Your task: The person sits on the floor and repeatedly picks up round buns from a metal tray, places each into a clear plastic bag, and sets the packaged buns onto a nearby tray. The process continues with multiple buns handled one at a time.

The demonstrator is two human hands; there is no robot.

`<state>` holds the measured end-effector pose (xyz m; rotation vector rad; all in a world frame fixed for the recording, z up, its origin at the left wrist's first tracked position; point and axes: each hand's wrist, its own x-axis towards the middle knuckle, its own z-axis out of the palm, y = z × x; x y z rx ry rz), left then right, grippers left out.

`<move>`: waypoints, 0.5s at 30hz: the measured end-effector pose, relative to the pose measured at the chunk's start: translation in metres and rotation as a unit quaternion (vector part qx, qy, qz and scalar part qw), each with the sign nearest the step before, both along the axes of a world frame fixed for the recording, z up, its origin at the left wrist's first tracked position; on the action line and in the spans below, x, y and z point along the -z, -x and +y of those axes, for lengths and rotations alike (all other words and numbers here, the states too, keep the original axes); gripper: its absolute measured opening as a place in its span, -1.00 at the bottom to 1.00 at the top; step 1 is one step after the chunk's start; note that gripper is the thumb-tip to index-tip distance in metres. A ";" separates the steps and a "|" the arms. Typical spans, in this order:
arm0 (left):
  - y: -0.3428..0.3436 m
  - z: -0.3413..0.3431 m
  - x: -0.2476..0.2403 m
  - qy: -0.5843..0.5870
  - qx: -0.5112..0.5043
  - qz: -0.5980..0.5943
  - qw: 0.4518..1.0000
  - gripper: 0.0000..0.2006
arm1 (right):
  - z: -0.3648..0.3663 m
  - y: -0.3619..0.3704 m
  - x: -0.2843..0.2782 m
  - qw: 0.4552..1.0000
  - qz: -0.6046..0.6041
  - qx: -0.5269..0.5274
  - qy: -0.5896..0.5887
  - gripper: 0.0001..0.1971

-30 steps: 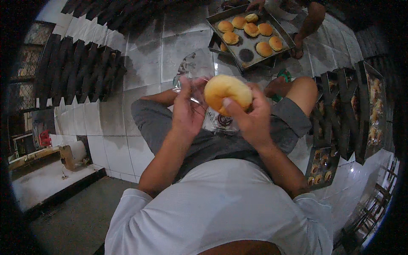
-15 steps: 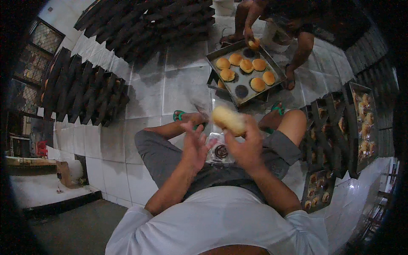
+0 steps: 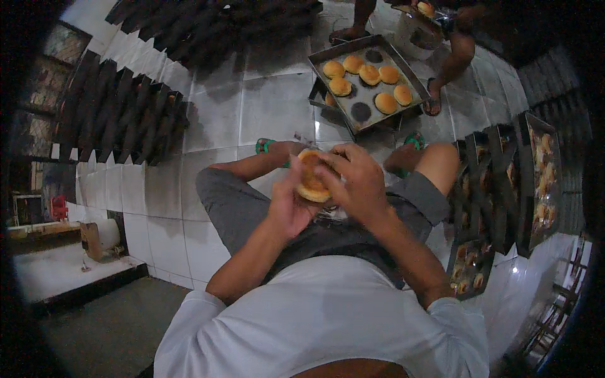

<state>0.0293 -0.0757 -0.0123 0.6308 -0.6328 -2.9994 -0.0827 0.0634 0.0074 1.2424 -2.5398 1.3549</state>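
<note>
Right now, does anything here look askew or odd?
The upper bun tray sits askew on the tray beneath; their edges don't line up. Dark round patches also mark the upper one's surface; I can't tell why.

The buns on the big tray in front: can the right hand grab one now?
Probably, with a lean forward: nothing seems to block the right hand from those buns on the tray. But it's busy at the held bun, beside the left hand.
</note>
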 end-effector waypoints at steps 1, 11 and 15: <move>-0.003 0.013 -0.026 0.138 -0.028 -0.006 0.990 -0.52 | 0.002 -0.001 -0.010 1.000 0.018 0.001 0.011 -0.72; -0.010 -0.033 0.043 0.557 0.163 -0.051 0.813 -0.51 | 0.006 0.049 0.040 0.994 0.091 0.050 -0.033 -0.87; -0.025 -0.044 0.087 0.074 0.165 0.022 0.983 -0.28 | 0.010 0.017 -0.015 0.997 0.067 0.045 0.004 -0.90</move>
